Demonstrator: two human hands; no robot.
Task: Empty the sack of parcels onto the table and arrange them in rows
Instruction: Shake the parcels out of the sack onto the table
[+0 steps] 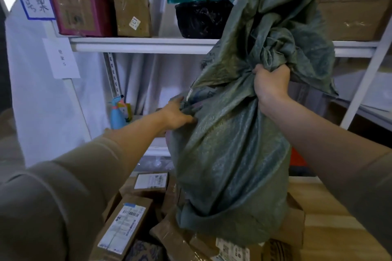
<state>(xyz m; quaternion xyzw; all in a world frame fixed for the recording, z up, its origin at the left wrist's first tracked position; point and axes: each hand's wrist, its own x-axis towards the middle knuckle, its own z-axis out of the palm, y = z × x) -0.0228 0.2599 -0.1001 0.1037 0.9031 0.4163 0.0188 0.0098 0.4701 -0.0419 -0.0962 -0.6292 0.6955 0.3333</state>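
Note:
A big grey-green woven sack [231, 154] hangs upside down over the wooden table [331, 229], its mouth down among the parcels. My right hand [270, 85] grips a bunch of the sack's cloth high up. My left hand [177, 115] grips a fold on the sack's left side, lower down. Several brown cardboard parcels lie heaped under and around the sack's mouth: one with a long white label [125, 229] at the lower left, one with a white label [151, 182] behind it, one [292, 222] at the right. What the sack still holds is hidden.
White metal shelving [140, 45] stands right behind the table, holding cardboard boxes [132, 11], a dark red box [78, 0] and a black bag [203, 19]. A blue bottle [117, 115] stands on a lower shelf. Bare wood shows at the table's right.

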